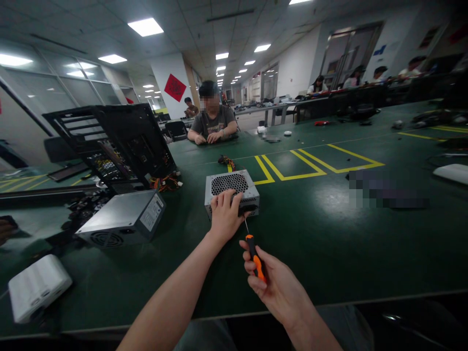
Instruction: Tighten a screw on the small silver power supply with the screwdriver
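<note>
A grey computer power supply unit (250, 189) with a honeycomb vent on top sits on the green table in front of me. My left hand (225, 214) grips it from the near side, fingers over the top and thumb low at the near face. Between the fingers and thumb of my right hand (272, 278) is a screwdriver (257, 263) with an orange and black handle. Its thin shaft points up and away, and the tip is at the unit's near face by my left thumb. Whether it sits in a screw is too small to tell.
To the left lies a second power supply unit (120, 214), with a black computer case (124, 141) standing behind it. A white box-shaped device (39, 287) is near the front left edge. Yellow tape lines (292, 176) mark the green table (329, 243). Across it sits a person (214, 119).
</note>
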`<state>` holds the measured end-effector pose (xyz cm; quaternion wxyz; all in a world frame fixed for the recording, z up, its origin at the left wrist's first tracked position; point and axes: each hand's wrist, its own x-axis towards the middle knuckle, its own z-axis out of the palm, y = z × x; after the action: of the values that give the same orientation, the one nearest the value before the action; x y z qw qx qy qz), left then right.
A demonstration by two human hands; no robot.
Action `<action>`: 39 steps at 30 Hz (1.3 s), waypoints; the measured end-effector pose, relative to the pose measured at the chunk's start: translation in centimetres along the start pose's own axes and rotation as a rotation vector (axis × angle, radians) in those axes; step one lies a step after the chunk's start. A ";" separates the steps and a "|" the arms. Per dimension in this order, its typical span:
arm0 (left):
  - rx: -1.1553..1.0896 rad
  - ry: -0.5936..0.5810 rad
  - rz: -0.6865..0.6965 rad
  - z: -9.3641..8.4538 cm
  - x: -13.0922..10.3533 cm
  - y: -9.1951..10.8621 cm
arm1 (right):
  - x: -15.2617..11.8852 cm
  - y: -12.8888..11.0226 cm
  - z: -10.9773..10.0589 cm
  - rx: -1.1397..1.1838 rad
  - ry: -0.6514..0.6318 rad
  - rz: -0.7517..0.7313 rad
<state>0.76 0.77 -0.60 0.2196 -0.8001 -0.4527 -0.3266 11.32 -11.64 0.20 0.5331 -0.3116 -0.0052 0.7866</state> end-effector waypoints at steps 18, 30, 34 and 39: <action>-0.010 0.020 0.003 0.1 0.0 0.0 | 0.0 0.0 -0.2 0.027 -0.041 0.060; -0.020 -0.003 -0.011 0.1 -0.1 0.0 | -0.7 0.8 -1.5 -0.623 0.015 -0.521; -0.017 -0.006 -0.011 0.1 -0.1 0.0 | -0.6 1.2 -2.6 -1.066 0.077 -0.811; -0.020 0.011 0.004 0.1 0.0 0.0 | -0.4 0.4 -2.9 -1.454 0.109 -1.268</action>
<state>0.76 0.82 -0.71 0.2147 -0.8015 -0.4465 -0.3349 12.50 -13.14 -2.07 0.5350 -0.5407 -0.6335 0.1415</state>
